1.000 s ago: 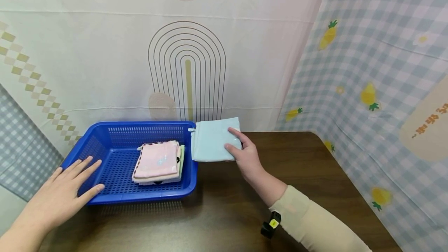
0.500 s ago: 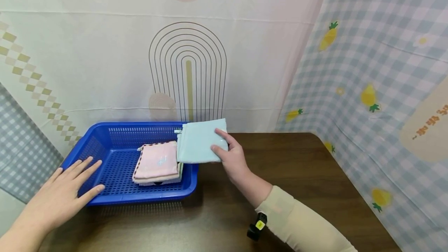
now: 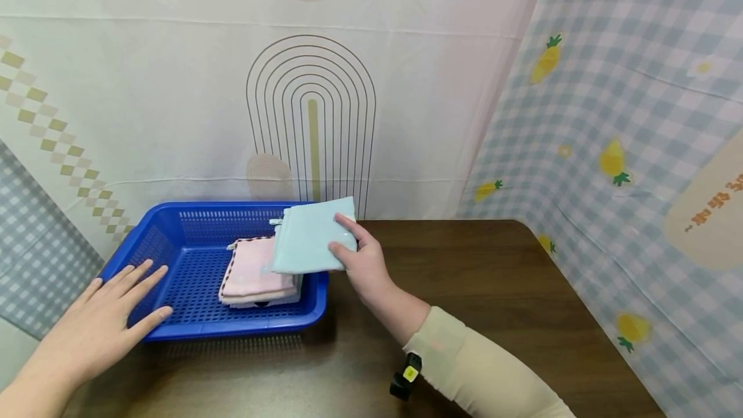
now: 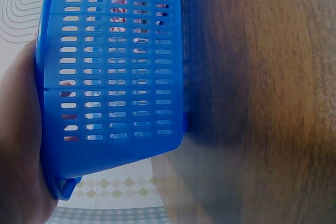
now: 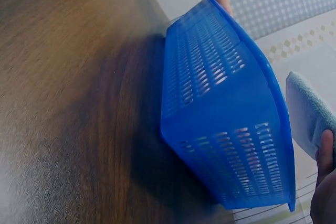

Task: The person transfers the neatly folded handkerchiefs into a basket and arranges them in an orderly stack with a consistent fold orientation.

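Observation:
My right hand [image 3: 366, 260] pinches the right side of a folded light-blue towel [image 3: 313, 237], thumb on top. The towel is over the right end of a blue plastic basket [image 3: 232, 326] and overlaps a folded pink towel [image 3: 255, 269] in the head view. That pink towel tops a small stack inside the basket. With fingers spread and straight, my left hand [image 3: 110, 315] rests on the basket's front left rim. In the right wrist view the light-blue towel [image 5: 310, 111] shows its thick folded edge above the rim, my thumb [image 5: 325, 150] against it.
The basket stands on a dark brown wooden table [image 3: 464, 263], close to the patterned cloth [image 3: 429, 115] hanging behind. A checked cloth with pineapples [image 3: 609, 115] hangs along the right side. A black band with a yellow mark [image 3: 409, 373] is on my right wrist.
My right hand has carried the light-blue towel leftward, from beside the basket's right rim to over the stack's right part. My left hand has stayed put.

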The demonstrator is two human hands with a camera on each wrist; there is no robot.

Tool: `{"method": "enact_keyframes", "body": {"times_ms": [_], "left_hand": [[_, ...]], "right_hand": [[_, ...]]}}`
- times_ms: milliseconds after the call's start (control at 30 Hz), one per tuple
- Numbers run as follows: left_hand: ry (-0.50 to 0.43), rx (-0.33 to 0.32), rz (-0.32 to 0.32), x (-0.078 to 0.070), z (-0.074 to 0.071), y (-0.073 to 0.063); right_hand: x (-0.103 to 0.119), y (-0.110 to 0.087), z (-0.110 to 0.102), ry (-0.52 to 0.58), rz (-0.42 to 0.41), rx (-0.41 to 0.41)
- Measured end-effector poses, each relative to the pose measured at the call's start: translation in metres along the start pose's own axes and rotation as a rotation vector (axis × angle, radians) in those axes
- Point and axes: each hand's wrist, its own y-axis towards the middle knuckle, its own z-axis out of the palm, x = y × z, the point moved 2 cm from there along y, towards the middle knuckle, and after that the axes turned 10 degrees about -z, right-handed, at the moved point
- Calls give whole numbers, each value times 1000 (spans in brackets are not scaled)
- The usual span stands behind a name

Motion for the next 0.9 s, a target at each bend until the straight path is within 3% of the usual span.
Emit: {"method": "enact_keyframes", "body": {"times_ms": [367, 900], "left_hand": [[-2, -10, 3, 0, 0, 0], [-1, -3, 2, 0, 0, 0]], "right_hand": [[-1, 1, 22, -31, 3, 25], [2, -1, 49, -174, -32, 152]]}}
